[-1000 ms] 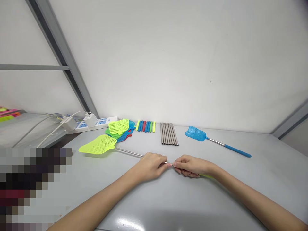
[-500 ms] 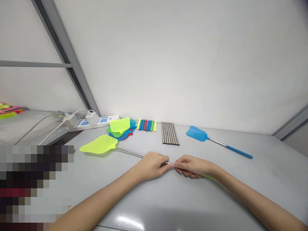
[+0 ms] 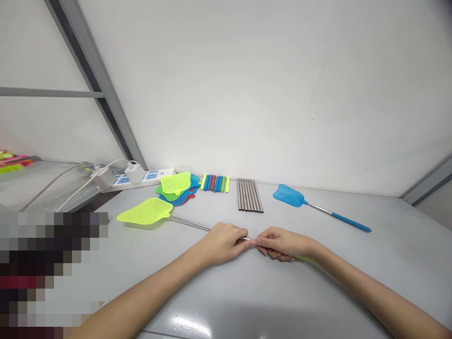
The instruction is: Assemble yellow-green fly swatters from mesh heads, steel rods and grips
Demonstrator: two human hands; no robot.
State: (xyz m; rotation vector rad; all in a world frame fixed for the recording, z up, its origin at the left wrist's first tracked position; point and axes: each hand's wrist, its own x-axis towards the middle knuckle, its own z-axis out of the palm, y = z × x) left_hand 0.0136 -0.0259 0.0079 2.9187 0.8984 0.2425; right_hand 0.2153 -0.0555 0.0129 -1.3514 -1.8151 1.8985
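Observation:
A yellow-green fly swatter (image 3: 144,213) lies slantwise before me, its mesh head at the left and its thin metal rod running toward my hands. My left hand (image 3: 228,242) is closed around the rod. Just right of it, my right hand (image 3: 277,244) is closed at the rod's other end, thumb and fingertips pinching where the rod enters the grip. A sliver of yellow-green handle shows beneath the right wrist; the rest of that handle is hidden by the hand. The fingertips of both hands nearly meet.
Behind lie stacked swatter heads (image 3: 176,183), a row of coloured handles (image 3: 215,183) and several metal tubes (image 3: 249,195). A blue fly swatter (image 3: 289,195) rests at right. A power strip (image 3: 151,176) with plugged-in adapters and cables stands at the back left, against the wall.

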